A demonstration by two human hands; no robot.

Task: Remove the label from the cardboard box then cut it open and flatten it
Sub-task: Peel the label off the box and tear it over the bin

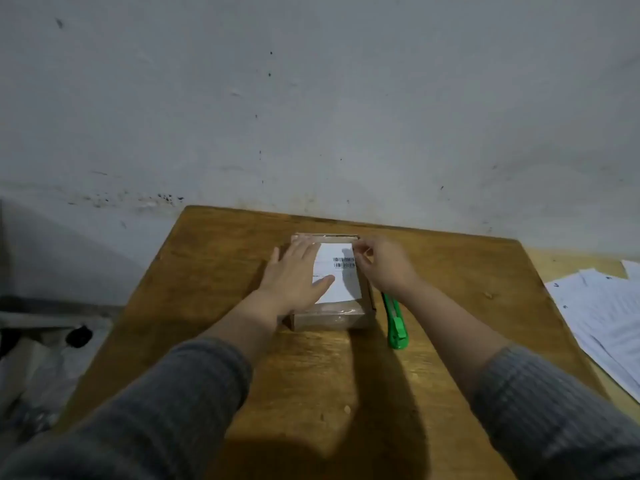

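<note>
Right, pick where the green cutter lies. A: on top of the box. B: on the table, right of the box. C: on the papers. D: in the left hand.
B: the green cutter lies on the table, just right of the box, held by neither hand.

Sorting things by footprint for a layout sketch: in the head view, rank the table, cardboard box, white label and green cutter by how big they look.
1. table
2. cardboard box
3. white label
4. green cutter

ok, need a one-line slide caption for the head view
Left hand pins the cardboard box flat while right hand picks at the shipping label corner; green utility knife waits beside it.
</note>
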